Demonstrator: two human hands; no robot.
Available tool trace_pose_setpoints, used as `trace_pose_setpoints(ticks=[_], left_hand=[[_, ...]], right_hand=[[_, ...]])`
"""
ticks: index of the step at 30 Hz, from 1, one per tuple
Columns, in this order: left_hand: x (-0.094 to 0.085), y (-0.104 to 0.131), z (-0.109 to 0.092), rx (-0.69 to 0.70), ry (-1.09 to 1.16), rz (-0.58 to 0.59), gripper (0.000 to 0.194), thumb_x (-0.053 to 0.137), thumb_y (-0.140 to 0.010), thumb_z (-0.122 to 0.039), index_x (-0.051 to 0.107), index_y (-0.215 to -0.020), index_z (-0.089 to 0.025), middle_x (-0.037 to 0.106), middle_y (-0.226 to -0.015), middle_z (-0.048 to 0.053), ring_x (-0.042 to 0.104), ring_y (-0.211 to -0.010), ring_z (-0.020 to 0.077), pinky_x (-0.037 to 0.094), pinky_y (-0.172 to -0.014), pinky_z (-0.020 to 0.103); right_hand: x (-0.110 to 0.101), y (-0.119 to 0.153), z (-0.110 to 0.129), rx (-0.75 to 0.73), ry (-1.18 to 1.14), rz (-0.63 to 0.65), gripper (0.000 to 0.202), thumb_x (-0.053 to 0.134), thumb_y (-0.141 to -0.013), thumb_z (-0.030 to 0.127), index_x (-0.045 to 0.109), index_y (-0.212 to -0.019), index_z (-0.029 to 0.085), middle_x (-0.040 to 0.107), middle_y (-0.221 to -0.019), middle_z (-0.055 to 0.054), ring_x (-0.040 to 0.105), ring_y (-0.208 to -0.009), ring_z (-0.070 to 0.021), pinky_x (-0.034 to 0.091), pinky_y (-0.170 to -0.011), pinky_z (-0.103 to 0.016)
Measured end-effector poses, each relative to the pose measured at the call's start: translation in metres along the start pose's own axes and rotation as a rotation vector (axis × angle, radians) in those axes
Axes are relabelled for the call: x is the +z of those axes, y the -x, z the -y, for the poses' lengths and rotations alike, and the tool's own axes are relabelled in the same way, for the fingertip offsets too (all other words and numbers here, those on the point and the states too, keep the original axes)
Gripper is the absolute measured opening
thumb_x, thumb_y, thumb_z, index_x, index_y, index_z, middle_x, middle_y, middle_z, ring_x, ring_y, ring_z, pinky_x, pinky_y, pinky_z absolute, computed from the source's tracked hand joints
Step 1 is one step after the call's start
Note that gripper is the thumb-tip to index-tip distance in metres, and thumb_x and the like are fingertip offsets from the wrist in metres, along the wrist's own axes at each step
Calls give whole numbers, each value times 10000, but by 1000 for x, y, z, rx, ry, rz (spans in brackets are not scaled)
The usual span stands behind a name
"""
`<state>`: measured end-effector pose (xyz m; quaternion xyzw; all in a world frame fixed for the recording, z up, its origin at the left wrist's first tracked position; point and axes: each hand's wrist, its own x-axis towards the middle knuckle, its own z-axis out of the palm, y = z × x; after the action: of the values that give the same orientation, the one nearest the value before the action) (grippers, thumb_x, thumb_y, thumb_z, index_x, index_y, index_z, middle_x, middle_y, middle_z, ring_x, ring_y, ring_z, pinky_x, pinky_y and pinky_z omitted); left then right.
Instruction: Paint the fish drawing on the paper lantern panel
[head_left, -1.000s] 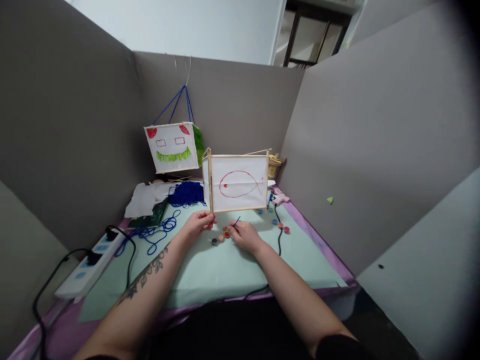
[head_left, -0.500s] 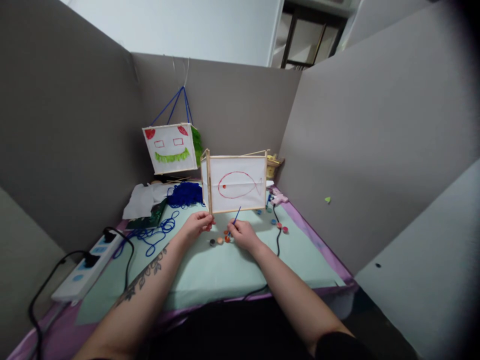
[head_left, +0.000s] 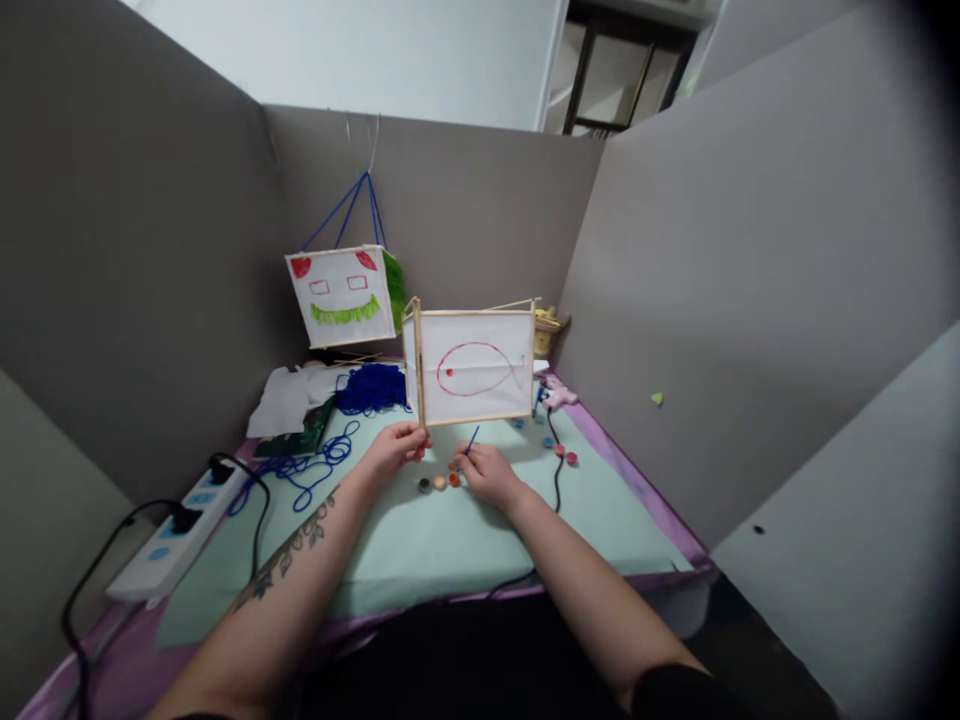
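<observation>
My left hand (head_left: 400,446) pinches the lower left corner of a paper lantern (head_left: 480,395) with a thin wooden frame, holding it upright. On the lantern's white front panel a red fish outline (head_left: 478,343) is drawn, with a small red-orange eye. Closed around a thin blue paintbrush (head_left: 472,440), my right hand (head_left: 489,472) is just below the panel, apart from it. The brush's tip is low, beside an orange paint pot (head_left: 454,480); whether it touches the paint I cannot tell. A beige pot (head_left: 440,483) and a dark pot (head_left: 424,485) stand left of it.
A finished-looking lantern (head_left: 345,300) with a drawn face hangs by blue cords at the back left. Blue yarn (head_left: 373,388), white cloth (head_left: 279,402) and a power strip (head_left: 176,535) lie on the left. More paint pots (head_left: 560,450) and a black cable (head_left: 556,490) are at right.
My right hand has shifted the brush slightly downward, and the brush handle shows lower against the panel. My left hand and the lantern stay nearly where they were.
</observation>
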<state>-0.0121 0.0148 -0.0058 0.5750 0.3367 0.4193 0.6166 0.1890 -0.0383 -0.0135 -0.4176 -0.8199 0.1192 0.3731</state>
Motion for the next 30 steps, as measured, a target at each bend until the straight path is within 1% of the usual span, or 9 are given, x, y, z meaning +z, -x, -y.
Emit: trace_pose_setpoints(ticks=[3, 5, 8, 13, 16, 18, 22, 24, 30], left_hand=[[1, 1, -1, 0, -5, -2, 309, 695, -684, -425, 599, -702, -132, 621, -687, 33, 462, -520, 87, 329, -507, 221], [2, 2, -2, 6, -5, -1, 302, 693, -688, -420, 601, -699, -132, 620, -684, 34, 461, -517, 87, 328, -507, 221], [2, 2, -3, 10, -6, -7, 305, 698, -682, -424, 602, -691, -134, 617, -676, 30, 456, -507, 86, 327, -504, 223], [1, 1, -2, 3, 8, -1, 314, 705, -673, -431, 601, -687, -135, 624, -685, 27, 453, -506, 80, 326, -506, 219], [0, 1, -1, 9, 12, -3, 310, 706, -677, -424, 597, -693, -134, 625, -684, 24, 447, -502, 75, 324, -504, 216], [0, 1, -1, 10, 9, -2, 311, 706, -676, -423, 596, -696, -132, 624, -685, 23, 448, -502, 74, 328, -505, 215], [1, 1, -1, 8, 6, -8, 326, 711, -665, -430, 598, -702, -127, 622, -676, 24, 453, -502, 75, 328, -496, 212], [2, 1, -2, 6, 0, -18, 335, 712, -659, -438, 590, -699, -129, 621, -668, 23, 454, -498, 78, 327, -492, 213], [2, 2, -4, 1, -3, -14, 340, 709, -658, -446, 579, -685, -133, 619, -665, 25, 446, -491, 75, 331, -492, 216]], right_hand=[[-3, 1, 0, -10, -5, -61, 279, 374, -904, 239, 602, -763, 159, 640, -725, -52, 586, -702, -151, 441, -705, -251], [-4, 1, 1, -8, -6, -63, 279, 377, -904, 240, 599, -753, 164, 637, -724, -50, 582, -697, -150, 441, -702, -252], [-2, 0, 0, 10, -6, -33, 288, 381, -904, 226, 609, -737, 169, 648, -745, -49, 592, -713, -146, 438, -712, -247], [4, -3, -2, 68, 46, 75, 282, 390, -903, 218, 633, -771, 164, 666, -766, -46, 608, -740, -148, 427, -718, -244], [4, -3, -2, 62, 85, 96, 272, 398, -904, 225, 633, -779, 164, 668, -776, -45, 604, -755, -148, 418, -715, -239], [3, -2, -2, 42, 83, 76, 265, 396, -903, 224, 627, -788, 165, 664, -771, -43, 599, -754, -148, 417, -715, -238], [-1, 0, -1, -12, 39, -23, 264, 372, -905, 221, 605, -797, 158, 646, -754, -49, 587, -726, -147, 430, -723, -245], [-2, 0, -1, -22, 30, -46, 259, 367, -906, 221, 595, -799, 161, 641, -748, -50, 581, -720, -149, 436, -723, -249], [-3, -1, 2, -24, 10, -17, 250, 379, -898, 211, 590, -769, 173, 642, -738, -44, 582, -718, -152, 440, -721, -252]])
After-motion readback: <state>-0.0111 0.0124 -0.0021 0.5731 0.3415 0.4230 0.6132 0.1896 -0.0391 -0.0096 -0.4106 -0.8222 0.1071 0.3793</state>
